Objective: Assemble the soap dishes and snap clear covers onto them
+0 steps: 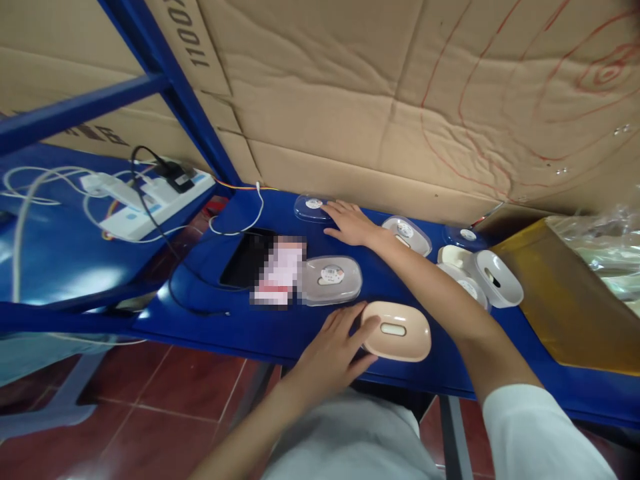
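My left hand [339, 350] grips the left end of a peach oval soap dish [400, 343] with a slot in its middle, near the table's front edge. My right hand [350, 223] stretches toward the back; its fingertips reach the right edge of a clear oval lid [305, 210] with a round sticker. I cannot tell if they press on it. Between my hands and to the left lies a pale soap dish under a clear stickered lid [345, 287]. Another lidded soap dish [417, 233] sits behind my right forearm.
Right of my forearm are a white dish [500, 280] on its side, more pale dishes and a clear lid [465, 235]. A yellow-brown box [565, 300] stands farther right. At left are a black tray [245, 257], loose cables and a power strip [150, 207]. Cardboard [320, 100] walls the back.
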The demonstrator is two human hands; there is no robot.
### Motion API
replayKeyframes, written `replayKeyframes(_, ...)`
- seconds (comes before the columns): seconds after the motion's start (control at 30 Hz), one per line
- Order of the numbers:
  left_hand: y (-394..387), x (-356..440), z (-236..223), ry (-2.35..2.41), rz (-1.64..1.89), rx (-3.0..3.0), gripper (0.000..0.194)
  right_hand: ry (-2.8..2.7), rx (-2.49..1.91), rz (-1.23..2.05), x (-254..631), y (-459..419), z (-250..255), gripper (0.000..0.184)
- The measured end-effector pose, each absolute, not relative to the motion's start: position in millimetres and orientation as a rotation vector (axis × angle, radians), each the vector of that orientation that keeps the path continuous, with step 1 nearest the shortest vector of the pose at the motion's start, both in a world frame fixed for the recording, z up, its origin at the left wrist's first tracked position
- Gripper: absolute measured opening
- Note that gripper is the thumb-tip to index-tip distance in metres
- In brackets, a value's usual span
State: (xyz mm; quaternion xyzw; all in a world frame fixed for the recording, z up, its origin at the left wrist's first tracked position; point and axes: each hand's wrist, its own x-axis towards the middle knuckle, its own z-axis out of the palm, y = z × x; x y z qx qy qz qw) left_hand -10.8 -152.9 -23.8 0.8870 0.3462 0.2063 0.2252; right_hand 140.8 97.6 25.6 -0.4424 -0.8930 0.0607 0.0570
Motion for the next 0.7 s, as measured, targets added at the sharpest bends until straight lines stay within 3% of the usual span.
replayKeyframes(0.1, -153, -12, -24, 0.923, 0.561, 2.453, 0.059, -2.669, -1.354, 0.163, 139, 102, 22, 0.052)
replayKeyframes(0.27, -152, -13, -21, 0.892, 0.542, 2.463, 0.058, -2.661, -1.441, 0.226, 153, 98, 19, 0.076)
replayKeyframes(0.4, -151, -14, -20, 0.905, 0.546, 2.396, 0.071, -2.635, -1.482, 0.182, 169, 80, 40, 0.069)
replayKeyframes(0.57, -150, -16, -24, 0.911, 0.559, 2.295, 0.094, -2.478, -1.235, 0.191, 215, 7, 87, 0.062)
replayKeyframes(0.7, -150, -17, -30, 0.939, 0.582, 2.273, 0.102, -2.361, -1.186, 0.366, 264, -91, 83, 0.06)
